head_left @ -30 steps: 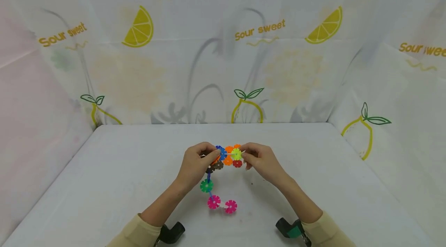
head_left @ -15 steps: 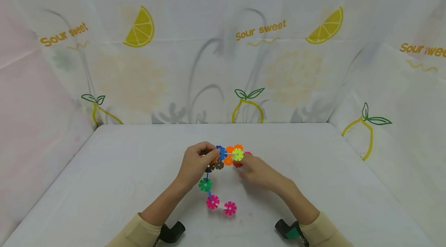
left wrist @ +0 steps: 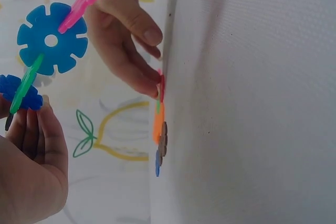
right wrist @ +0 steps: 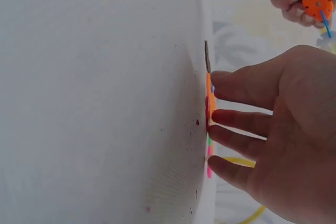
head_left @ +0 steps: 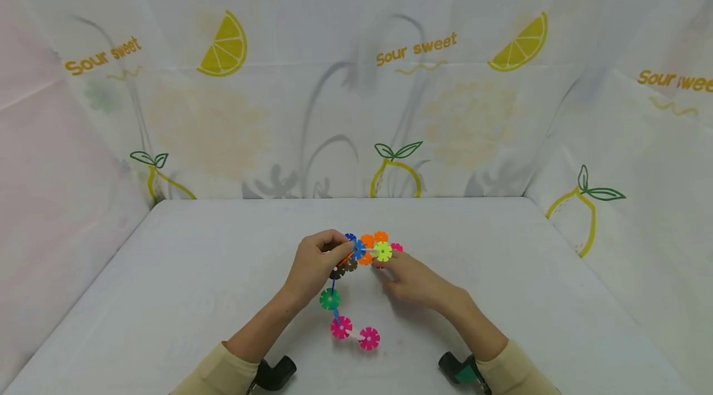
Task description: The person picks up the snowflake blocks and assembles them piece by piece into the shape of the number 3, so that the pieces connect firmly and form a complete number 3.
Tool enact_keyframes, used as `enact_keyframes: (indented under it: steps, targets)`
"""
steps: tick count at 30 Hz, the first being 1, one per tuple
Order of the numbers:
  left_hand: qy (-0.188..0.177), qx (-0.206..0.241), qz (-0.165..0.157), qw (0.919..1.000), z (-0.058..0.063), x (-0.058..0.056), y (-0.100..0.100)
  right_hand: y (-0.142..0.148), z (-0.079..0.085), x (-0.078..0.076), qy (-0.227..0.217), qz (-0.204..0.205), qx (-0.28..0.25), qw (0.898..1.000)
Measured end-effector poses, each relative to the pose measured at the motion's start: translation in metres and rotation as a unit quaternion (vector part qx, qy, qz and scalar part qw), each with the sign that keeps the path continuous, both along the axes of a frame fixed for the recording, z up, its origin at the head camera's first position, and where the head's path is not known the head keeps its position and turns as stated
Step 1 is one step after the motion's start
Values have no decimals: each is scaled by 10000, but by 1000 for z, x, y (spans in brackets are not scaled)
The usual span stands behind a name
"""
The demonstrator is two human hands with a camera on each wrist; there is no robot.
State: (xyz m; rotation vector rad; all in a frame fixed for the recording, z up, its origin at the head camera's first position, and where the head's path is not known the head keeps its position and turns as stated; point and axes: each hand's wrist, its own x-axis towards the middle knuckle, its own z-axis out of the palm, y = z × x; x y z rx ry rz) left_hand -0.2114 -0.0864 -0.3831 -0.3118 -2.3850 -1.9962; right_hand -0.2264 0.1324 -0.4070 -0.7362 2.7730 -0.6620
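Note:
My left hand [head_left: 317, 262] pinches a chain of notched plastic linking discs, held above the table. A green disc [head_left: 330, 299] and two pink discs, one of them the end disc [head_left: 369, 338], hang on its near side. A blue disc [head_left: 358, 250] and a yellow-green disc [head_left: 382, 251] extend to the right of the fingers. My right hand [head_left: 418, 277] reaches low behind the yellow-green disc. In the right wrist view its fingers [right wrist: 236, 140] are spread apart, with tips right at loose flat discs, among them a red disc [right wrist: 207, 114]. The left fingers partly cover the chain.
Loose discs lie on the white table [head_left: 223, 296] behind the chain: orange [head_left: 381, 236], pink [head_left: 397, 247] and brown [head_left: 350, 265]. A printed cloth [head_left: 312, 104] rises along the back and sides. Black wrist devices [head_left: 275, 373] sit by both sleeves.
My right hand has left the yellow-green end of the chain and moved down to the loose discs, uncovering a pink one. My left hand keeps its grip almost in place.

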Motion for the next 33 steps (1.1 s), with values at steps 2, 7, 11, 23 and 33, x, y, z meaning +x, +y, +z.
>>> enact_keyframes:
  steps: [2, 7, 11, 23, 33]
  targets:
    - [-42, -17, -11, 10000, 0, 0, 0, 0, 0, 0, 30, -14, 30, 10000]
    - [-141, -10, -91, 9999, -1, 1, 0, 0, -1, -1, 130, -12, 5, 9999]
    - [-147, 17, -169, 9997, -2, 2, 0, 0, -2, -2, 156, -39, -108, 9998]
    - [-45, -30, -313, 9995, -5, -1, 1, 1, -4, -2, 421, -5, -155, 9990]
    - [-139, -20, -352, 9993, -5, -1, 2, 2, 0, -1, 286, -112, -193, 9993]
